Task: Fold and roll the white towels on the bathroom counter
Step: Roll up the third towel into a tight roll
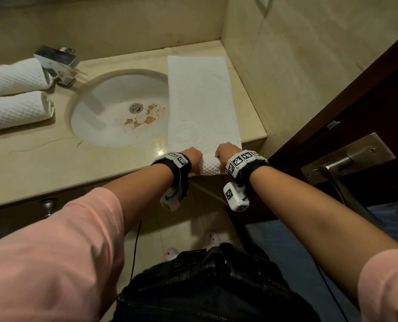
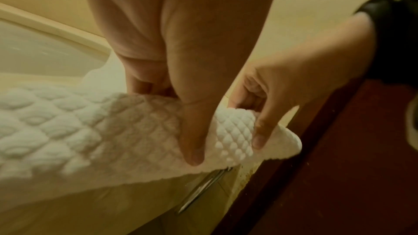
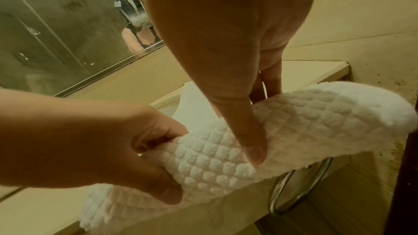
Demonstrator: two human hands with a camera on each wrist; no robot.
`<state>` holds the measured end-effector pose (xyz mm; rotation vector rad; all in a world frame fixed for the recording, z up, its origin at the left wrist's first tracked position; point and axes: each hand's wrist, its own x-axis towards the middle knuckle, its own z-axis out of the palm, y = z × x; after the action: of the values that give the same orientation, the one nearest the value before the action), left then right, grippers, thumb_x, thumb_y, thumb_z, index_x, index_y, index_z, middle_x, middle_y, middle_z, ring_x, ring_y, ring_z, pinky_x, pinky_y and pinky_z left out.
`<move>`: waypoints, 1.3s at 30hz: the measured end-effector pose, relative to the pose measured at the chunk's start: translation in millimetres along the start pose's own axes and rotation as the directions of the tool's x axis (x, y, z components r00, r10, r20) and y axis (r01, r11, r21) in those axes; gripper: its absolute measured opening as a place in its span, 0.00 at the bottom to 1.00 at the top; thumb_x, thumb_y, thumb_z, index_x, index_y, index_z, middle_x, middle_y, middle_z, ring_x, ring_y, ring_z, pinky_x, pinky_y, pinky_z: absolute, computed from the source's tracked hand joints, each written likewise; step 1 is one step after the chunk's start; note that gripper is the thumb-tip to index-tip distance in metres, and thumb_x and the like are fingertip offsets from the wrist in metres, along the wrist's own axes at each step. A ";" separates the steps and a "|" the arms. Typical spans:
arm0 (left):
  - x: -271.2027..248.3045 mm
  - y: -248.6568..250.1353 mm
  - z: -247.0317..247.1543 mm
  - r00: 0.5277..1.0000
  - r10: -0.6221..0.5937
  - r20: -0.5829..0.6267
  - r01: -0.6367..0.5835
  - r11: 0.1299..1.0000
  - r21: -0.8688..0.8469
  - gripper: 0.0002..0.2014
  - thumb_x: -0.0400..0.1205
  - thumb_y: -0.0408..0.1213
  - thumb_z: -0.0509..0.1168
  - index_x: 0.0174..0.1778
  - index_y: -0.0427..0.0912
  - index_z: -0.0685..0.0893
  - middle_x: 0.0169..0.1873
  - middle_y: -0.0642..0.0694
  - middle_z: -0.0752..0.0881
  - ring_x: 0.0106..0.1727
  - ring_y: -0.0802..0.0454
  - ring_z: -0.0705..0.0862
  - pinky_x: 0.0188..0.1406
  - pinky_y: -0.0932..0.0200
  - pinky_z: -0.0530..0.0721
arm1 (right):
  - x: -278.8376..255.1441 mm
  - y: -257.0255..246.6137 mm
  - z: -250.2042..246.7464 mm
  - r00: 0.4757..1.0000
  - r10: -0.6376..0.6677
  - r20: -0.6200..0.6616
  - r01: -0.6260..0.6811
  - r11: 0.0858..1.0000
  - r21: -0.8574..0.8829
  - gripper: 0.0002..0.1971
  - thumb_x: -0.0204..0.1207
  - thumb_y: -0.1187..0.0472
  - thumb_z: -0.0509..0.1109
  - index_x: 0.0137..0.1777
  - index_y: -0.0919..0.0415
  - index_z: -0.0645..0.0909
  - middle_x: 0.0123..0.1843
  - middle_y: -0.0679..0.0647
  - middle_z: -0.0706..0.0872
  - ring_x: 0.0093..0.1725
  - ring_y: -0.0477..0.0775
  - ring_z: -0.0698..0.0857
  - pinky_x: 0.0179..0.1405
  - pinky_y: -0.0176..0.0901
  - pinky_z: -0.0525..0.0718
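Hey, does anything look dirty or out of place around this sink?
Yes: brownish crumbly bits lie in the sink beside the drain, so the basin looks dirty. The towel gripped by the left hand and right hand lies straight.

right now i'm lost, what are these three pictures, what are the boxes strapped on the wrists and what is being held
There is no machine: a person works with two bare hands. The white boxes are wrist cameras. The wide picture comes from a camera on the head, looking down; the other two look along each hand, so each shows its own hand large and the other hand beside it. On the counter a white towel lies spread flat, right of the sink, which has brownish bits near its drain. Two rolled towels lie left of the faucet. The left hand and the right hand both grip the towel's near end, curled into a small roll at the counter's front edge.
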<state>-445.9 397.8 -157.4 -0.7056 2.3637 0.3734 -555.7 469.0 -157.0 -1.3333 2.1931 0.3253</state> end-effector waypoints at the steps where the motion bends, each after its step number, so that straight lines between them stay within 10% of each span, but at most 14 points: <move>1: 1.1 0.1 -2.7 1.000 -0.010 0.029 0.009 1.000 0.011 0.14 0.77 0.40 0.69 0.55 0.37 0.85 0.54 0.40 0.86 0.55 0.44 0.85 0.54 0.54 0.85 | -0.7 -0.6 3.6 1.000 -0.012 -0.002 0.012 1.000 -0.014 0.20 0.70 0.68 0.74 0.63 0.64 0.83 0.60 0.59 0.86 0.57 0.60 0.86 0.54 0.46 0.84; 8: 8.4 2.5 -16.5 0.993 0.001 0.115 -0.010 0.997 0.079 0.19 0.78 0.47 0.68 0.59 0.38 0.83 0.55 0.42 0.85 0.58 0.44 0.83 0.61 0.52 0.82 | -22.6 -1.7 54.9 0.948 -0.064 -0.311 0.048 0.997 -0.060 0.25 0.70 0.72 0.71 0.67 0.64 0.69 0.65 0.61 0.74 0.63 0.61 0.75 0.59 0.48 0.74; 14: 10.8 -4.7 -15.7 0.994 0.027 0.106 -0.036 0.995 0.091 0.16 0.74 0.49 0.69 0.49 0.40 0.85 0.47 0.43 0.88 0.50 0.45 0.85 0.55 0.51 0.84 | -23.1 7.1 79.0 0.753 -0.301 -0.585 0.245 0.954 -0.175 0.24 0.63 0.72 0.70 0.59 0.62 0.70 0.49 0.59 0.79 0.44 0.59 0.78 0.44 0.48 0.81; 18: 12.7 -15.4 -19.5 0.993 0.052 0.109 -0.054 0.998 0.013 0.16 0.75 0.51 0.71 0.44 0.40 0.81 0.39 0.47 0.83 0.43 0.48 0.80 0.50 0.55 0.79 | -19.5 10.8 87.1 0.720 -0.333 -0.609 0.235 0.942 -0.238 0.23 0.71 0.67 0.54 0.69 0.63 0.66 0.63 0.60 0.72 0.60 0.60 0.72 0.64 0.53 0.79; 21: 13.4 -23.2 -22.8 0.990 0.090 0.106 -0.089 0.996 -0.013 0.17 0.77 0.50 0.70 0.50 0.40 0.81 0.38 0.49 0.79 0.42 0.51 0.77 0.44 0.59 0.74 | -18.2 6.6 89.9 0.723 -0.312 -0.616 0.209 0.949 -0.236 0.27 0.68 0.68 0.60 0.70 0.64 0.65 0.64 0.60 0.70 0.61 0.61 0.71 0.69 0.53 0.71; 25: 17.0 -25.0 -22.1 0.989 0.103 0.108 -0.103 0.995 -0.005 0.15 0.78 0.51 0.69 0.45 0.42 0.79 0.39 0.48 0.79 0.42 0.51 0.77 0.44 0.57 0.74 | -14.0 -2.4 77.7 0.699 -0.308 -0.646 0.199 0.951 -0.238 0.22 0.58 0.71 0.76 0.53 0.62 0.74 0.45 0.58 0.79 0.42 0.58 0.78 0.46 0.48 0.81; 33: 17.0 -21.6 -27.1 0.988 0.043 0.147 -0.037 0.998 -0.044 0.15 0.78 0.53 0.68 0.42 0.44 0.80 0.38 0.49 0.82 0.40 0.51 0.79 0.42 0.57 0.79 | -7.2 -4.3 51.0 0.808 -0.259 -0.530 0.162 0.961 -0.224 0.22 0.42 0.77 0.81 0.35 0.63 0.77 0.30 0.58 0.78 0.27 0.59 0.78 0.25 0.43 0.66; 39: 8.2 -13.9 -14.4 1.000 -0.009 -0.025 0.004 0.976 -0.216 0.33 0.74 0.45 0.73 0.70 0.41 0.63 0.55 0.39 0.82 0.55 0.38 0.82 0.58 0.41 0.82 | 4.7 -7.3 17.7 0.964 -0.130 -0.233 0.095 0.983 -0.155 0.13 0.81 0.68 0.60 0.65 0.64 0.76 0.57 0.61 0.82 0.57 0.62 0.81 0.47 0.48 0.75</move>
<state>-450.5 377.1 -153.0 -0.8219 2.3672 0.6285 -545.3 470.3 -173.7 -1.6455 2.3146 0.2933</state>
